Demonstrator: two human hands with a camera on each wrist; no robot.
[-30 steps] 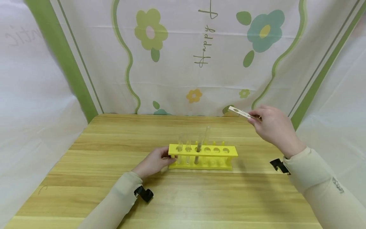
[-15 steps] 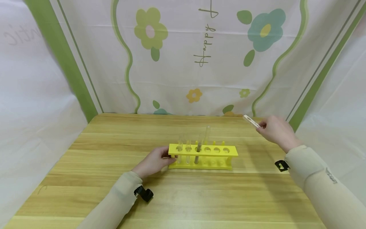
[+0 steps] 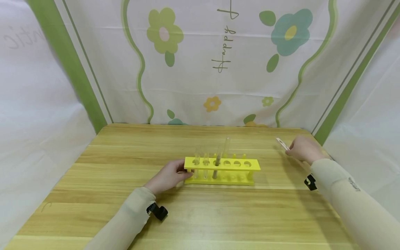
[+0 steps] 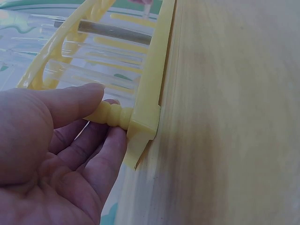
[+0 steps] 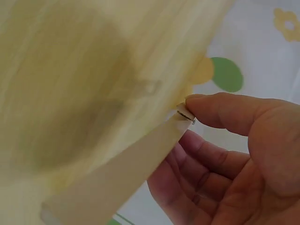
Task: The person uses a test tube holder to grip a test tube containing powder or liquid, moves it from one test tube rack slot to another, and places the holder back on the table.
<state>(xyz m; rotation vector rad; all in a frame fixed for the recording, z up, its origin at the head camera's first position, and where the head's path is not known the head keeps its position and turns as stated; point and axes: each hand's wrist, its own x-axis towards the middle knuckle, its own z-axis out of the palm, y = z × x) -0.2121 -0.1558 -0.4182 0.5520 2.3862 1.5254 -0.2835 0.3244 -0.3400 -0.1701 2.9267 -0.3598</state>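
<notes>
Left hand (image 3: 167, 177) grips the yellow test tube rack's (image 3: 222, 168) end post; right hand (image 3: 303, 149) pinches a wooden test tube clamp (image 3: 282, 143) low over the worktop (image 3: 125, 163).

Head view looks down from above across the table (image 3: 218, 215) — wrist views sit close, sharing its wood.
</notes>
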